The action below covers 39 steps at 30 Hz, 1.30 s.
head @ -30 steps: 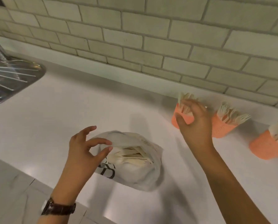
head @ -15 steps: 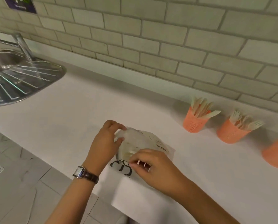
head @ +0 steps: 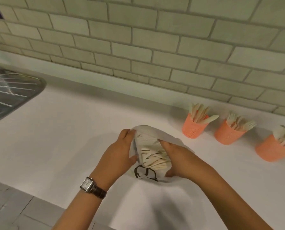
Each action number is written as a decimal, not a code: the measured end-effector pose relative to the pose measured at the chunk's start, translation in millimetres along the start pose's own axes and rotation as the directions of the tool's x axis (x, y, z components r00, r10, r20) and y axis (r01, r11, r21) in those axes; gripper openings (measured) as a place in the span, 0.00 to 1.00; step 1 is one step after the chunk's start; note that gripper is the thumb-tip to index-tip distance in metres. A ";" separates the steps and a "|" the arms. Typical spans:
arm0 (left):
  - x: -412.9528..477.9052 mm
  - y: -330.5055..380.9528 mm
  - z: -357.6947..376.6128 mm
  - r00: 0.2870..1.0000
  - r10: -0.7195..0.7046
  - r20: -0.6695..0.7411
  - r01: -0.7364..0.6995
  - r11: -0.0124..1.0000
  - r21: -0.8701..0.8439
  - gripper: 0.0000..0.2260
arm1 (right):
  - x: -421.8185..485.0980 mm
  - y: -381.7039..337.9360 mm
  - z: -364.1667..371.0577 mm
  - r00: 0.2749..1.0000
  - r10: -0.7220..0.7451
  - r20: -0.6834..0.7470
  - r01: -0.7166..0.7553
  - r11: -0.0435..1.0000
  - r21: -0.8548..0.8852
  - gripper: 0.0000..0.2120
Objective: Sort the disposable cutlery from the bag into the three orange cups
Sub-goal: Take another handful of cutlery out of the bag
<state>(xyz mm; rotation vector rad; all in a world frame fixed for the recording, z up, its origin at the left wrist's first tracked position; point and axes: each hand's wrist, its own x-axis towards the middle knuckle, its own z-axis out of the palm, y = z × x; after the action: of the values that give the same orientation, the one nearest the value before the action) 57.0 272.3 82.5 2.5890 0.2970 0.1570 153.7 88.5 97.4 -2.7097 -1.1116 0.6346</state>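
Observation:
A white plastic bag point(head: 148, 131) with black print lies on the white counter, and pale wooden cutlery point(head: 152, 157) shows in its open mouth. My left hand point(head: 120, 151) grips the bag's left edge. My right hand point(head: 178, 159) grips the bag's right side, fingers at the opening. Three orange cups stand in a row to the right: the left cup point(head: 194, 128) holds knives, the middle cup point(head: 228, 135) holds forks, the right cup point(head: 271, 151) holds spoons.
A steel sink drainboard point(head: 14, 95) sits at the far left of the white counter point(head: 72, 130). A brick-tiled wall point(head: 138, 39) runs behind. The counter's front edge is near my wrists, with grey floor tiles point(head: 14, 206) below.
My right hand left the knife cup and came down to the bag. My left hand closed on the bag's left edge, and both hands now hold its mouth open wider.

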 end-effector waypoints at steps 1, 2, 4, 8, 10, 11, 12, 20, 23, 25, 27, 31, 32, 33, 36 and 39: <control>-1.3 1.2 0.4 1.000 -0.009 0.020 0.011 0.998 -0.061 0.33 | 4.2 0.2 1.8 1.000 -0.004 0.005 0.004 0.999 0.032 0.50; -3.2 2.4 1.3 0.999 -0.018 0.046 0.024 0.992 -0.124 0.34 | 10.1 1.0 5.0 1.000 -0.004 -0.002 0.004 0.999 0.050 0.44; -7.5 2.6 2.2 0.995 -0.013 0.101 0.035 0.975 -0.219 0.35 | 22.6 0.1 14.3 0.999 0.021 -0.036 -0.020 1.000 0.018 0.34; -13.1 -2.7 -5.3 0.984 -0.030 0.177 0.070 0.972 -0.225 0.36 | 46.2 -2.6 45.5 0.996 -0.084 -0.020 0.079 0.982 -0.173 0.31; -14.2 -7.0 -10.0 0.981 -0.034 0.190 0.074 0.975 -0.207 0.35 | 55.1 2.0 55.5 0.995 -0.102 -0.001 0.099 0.966 -0.238 0.25; -14.4 -9.0 -12.0 0.980 -0.030 0.196 0.071 0.976 -0.208 0.35 | 57.6 4.5 58.9 0.989 -0.147 -0.034 0.131 0.947 -0.293 0.20; -14.5 -10.5 -13.9 0.979 -0.024 0.201 0.067 0.975 -0.210 0.34 | 61.4 6.0 61.9 0.986 -0.159 -0.054 0.131 0.929 -0.345 0.18; -7.8 -10.6 -15.0 0.987 -0.016 0.163 0.058 0.965 -0.257 0.33 | 73.3 1.4 53.0 0.984 -0.152 -0.089 0.129 0.966 -0.222 0.09; -7.5 -8.1 -14.2 0.988 -0.017 0.151 0.055 0.966 -0.252 0.33 | 77.6 2.5 49.7 0.982 -0.170 -0.087 0.144 0.958 -0.248 0.12; -8.4 -6.8 -14.8 0.989 -0.025 0.144 0.060 0.967 -0.246 0.33 | 78.4 5.7 49.7 0.985 -0.153 -0.074 0.134 0.967 -0.218 0.11; -10.4 -6.5 -15.0 0.989 -0.036 0.140 0.071 0.966 -0.248 0.33 | 79.8 8.8 50.0 0.988 -0.139 -0.064 0.126 0.977 -0.169 0.10; -12.7 -3.0 -14.3 0.991 -0.055 0.120 0.085 0.962 -0.258 0.33 | 74.5 5.0 50.4 0.986 -0.168 -0.019 0.165 0.980 -0.115 0.13; -12.8 -1.9 -13.9 0.991 -0.060 0.119 0.089 0.962 -0.258 0.32 | 75.4 5.1 53.2 0.985 -0.171 -0.030 0.165 0.975 -0.146 0.08; -13.1 -1.0 -13.6 0.991 -0.064 0.121 0.093 0.963 -0.254 0.32 | 76.1 6.0 54.7 0.985 -0.167 -0.047 0.157 0.974 -0.164 0.02; -13.7 0.4 -12.8 0.991 -0.076 0.111 0.102 0.962 -0.255 0.33 | 74.2 8.0 54.1 0.992 -0.117 -0.049 0.119 0.992 0.044 0.07; -14.8 2.1 -12.7 0.992 -0.076 0.100 0.100 0.958 -0.269 0.32 | 70.3 13.5 55.2 0.974 -0.200 0.109 0.201 0.980 0.003 0.26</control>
<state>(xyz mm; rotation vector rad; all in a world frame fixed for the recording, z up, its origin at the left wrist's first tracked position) 40.9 273.2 93.7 2.2965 0.3327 0.0461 183.1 126.4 20.9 -2.5503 -1.3940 0.7524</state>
